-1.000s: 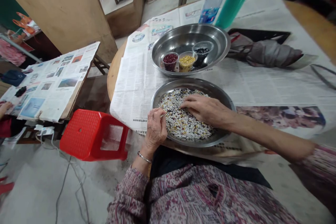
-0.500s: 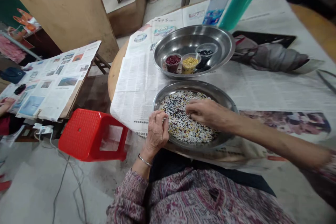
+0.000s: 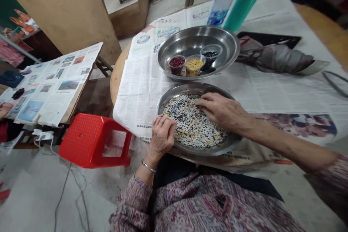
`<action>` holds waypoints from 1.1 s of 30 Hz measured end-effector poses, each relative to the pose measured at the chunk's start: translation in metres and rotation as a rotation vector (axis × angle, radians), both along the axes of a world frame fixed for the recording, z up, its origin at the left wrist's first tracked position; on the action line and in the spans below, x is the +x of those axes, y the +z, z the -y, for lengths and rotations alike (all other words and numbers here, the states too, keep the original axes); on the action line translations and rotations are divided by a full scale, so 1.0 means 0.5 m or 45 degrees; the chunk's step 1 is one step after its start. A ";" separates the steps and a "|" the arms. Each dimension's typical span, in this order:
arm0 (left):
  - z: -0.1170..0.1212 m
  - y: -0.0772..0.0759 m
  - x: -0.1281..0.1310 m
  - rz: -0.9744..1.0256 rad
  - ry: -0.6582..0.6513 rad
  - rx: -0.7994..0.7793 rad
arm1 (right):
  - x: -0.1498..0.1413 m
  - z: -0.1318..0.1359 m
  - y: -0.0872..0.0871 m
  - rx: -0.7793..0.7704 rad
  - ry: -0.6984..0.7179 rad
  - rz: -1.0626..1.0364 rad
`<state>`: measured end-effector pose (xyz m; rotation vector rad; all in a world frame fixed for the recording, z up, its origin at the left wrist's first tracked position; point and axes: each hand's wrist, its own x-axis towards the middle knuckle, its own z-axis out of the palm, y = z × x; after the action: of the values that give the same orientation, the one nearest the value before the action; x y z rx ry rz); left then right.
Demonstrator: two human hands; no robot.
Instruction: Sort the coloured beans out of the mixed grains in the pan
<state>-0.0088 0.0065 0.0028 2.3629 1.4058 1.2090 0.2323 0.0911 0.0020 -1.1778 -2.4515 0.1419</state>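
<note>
Right hand [image 3: 224,111] is shifting rimward over the newspaper-covered wooden worktop [image 3: 116,76] and round steel tray [image 3: 198,87], grip wide on mixed black, white and yellow grains [image 3: 187,123]. Left hand [image 3: 162,136] is curling narrow, its hold unclear; a rim knock risks spillage.

Speckled mix of black, white and yellow grains [image 3: 194,123] spread across a shallow stainless steel plate [image 3: 195,87]
</note>
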 end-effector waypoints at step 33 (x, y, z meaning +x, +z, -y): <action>0.007 -0.001 0.000 0.082 0.061 -0.053 | -0.003 0.014 0.020 -0.085 0.062 0.143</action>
<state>-0.0090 0.0031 0.0021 2.2541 1.4609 1.2437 0.2306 0.0841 0.0117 -1.1838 -2.5931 0.1771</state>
